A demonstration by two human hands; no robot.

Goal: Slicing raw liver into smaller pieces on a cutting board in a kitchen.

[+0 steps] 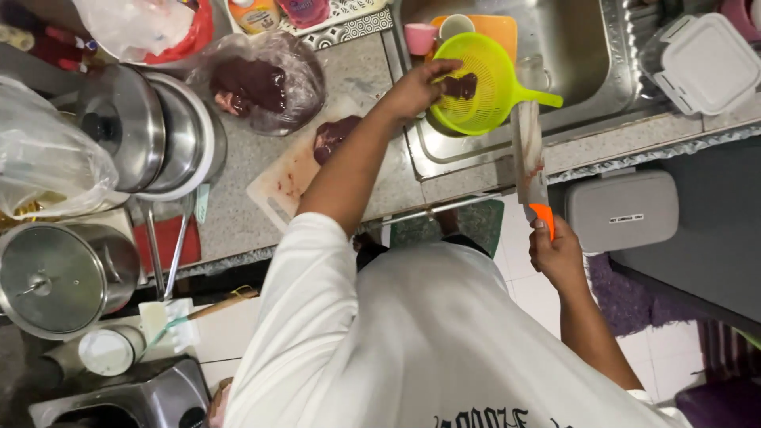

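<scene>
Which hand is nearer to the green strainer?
Left. The left hand reaches into the green strainer over the sink, touching dark meat. The right hand is well below, holding a knife.

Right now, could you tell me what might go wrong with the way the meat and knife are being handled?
1. The right hand holds the knife blade-up near the left arm; a slip could cut.
2. The left hand is at the dark meat in the green colander, which sits on the sink edge and may tip.
3. Raw meat on the cutting board could contaminate nearby pots.
</scene>
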